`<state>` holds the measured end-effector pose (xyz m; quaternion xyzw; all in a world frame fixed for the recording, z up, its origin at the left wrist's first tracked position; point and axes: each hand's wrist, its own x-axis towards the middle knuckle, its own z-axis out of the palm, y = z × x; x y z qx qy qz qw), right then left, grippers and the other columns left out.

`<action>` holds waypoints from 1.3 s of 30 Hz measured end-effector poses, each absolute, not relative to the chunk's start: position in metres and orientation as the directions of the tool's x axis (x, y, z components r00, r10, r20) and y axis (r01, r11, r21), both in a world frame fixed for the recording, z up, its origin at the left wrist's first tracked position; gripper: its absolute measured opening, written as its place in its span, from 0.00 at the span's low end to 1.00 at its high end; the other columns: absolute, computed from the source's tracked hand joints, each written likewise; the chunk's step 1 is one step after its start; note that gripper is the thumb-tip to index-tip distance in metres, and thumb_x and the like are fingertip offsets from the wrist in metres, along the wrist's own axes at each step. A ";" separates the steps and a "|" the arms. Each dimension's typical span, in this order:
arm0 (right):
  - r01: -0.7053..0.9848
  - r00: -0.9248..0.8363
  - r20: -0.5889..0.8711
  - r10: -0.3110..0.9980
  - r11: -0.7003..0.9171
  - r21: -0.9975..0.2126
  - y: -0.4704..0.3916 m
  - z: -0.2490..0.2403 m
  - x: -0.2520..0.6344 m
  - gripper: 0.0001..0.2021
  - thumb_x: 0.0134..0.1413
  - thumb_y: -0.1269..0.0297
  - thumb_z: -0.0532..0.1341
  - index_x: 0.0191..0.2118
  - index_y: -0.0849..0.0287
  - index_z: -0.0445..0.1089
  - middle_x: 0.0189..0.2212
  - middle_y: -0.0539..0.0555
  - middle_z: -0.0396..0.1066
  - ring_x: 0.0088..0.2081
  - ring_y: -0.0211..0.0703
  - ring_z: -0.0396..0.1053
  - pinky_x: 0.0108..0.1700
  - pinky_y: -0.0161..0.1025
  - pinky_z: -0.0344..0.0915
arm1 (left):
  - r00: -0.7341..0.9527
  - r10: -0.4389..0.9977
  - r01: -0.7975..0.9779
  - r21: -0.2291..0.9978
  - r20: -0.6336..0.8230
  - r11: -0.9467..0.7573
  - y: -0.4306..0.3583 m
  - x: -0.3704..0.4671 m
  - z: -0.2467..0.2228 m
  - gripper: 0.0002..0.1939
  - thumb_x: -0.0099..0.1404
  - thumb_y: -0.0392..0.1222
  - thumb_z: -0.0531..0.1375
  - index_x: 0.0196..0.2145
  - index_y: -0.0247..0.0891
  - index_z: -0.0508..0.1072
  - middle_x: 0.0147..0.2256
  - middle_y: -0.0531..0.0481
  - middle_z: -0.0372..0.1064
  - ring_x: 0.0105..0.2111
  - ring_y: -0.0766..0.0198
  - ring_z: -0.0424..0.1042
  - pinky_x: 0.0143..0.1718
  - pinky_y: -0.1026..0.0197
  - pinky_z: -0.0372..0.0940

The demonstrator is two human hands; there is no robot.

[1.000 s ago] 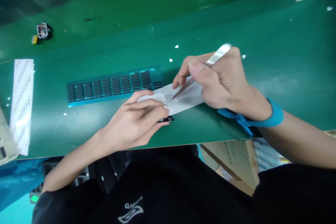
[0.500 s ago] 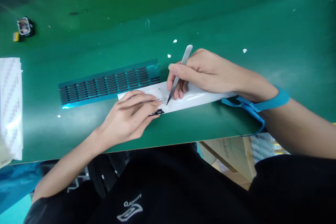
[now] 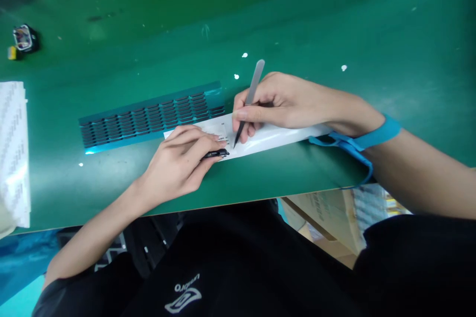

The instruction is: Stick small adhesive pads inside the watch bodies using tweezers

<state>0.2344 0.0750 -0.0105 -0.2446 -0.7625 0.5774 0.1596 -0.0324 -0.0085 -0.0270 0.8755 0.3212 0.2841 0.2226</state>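
Note:
In the head view my right hand (image 3: 278,101) is closed round metal tweezers (image 3: 254,84). Their dark tip points down at a white printed sheet or film strip (image 3: 277,139); whether it touches, I cannot tell. On the left end of that strip rests my left hand (image 3: 180,162). Between its thumb and fingers is a small black part (image 3: 217,154), its kind unclear. Behind both hands lies a blue panel (image 3: 148,118) with rows of dark slots, partly overlapped by the strip. A blue wrist strap (image 3: 383,133) circles my right wrist.
Small white round tabs (image 3: 236,77) are scattered on the green table (image 3: 111,69). At the far left stand a black container (image 3: 28,38) and printed white sheets (image 3: 14,153). Below the front edge are cardboard boxes (image 3: 323,213). A cord hangs from the wrist strap.
My right hand and the tweezers have shifted slightly left, and the tweezers stand a little differently. More of the black part shows at my left fingers. The whole view has drifted slightly.

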 end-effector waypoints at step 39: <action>-0.175 -0.408 0.107 0.907 0.037 -0.984 0.043 0.006 0.207 0.23 0.67 0.44 0.71 0.30 0.59 0.74 0.21 0.50 0.79 0.18 0.32 0.74 0.19 0.27 0.68 | 0.494 0.861 -0.005 0.990 -0.120 0.140 -0.006 -0.002 0.004 0.21 0.66 0.36 0.74 0.56 0.36 0.81 0.49 0.44 0.85 0.43 0.50 0.89 0.49 0.53 0.86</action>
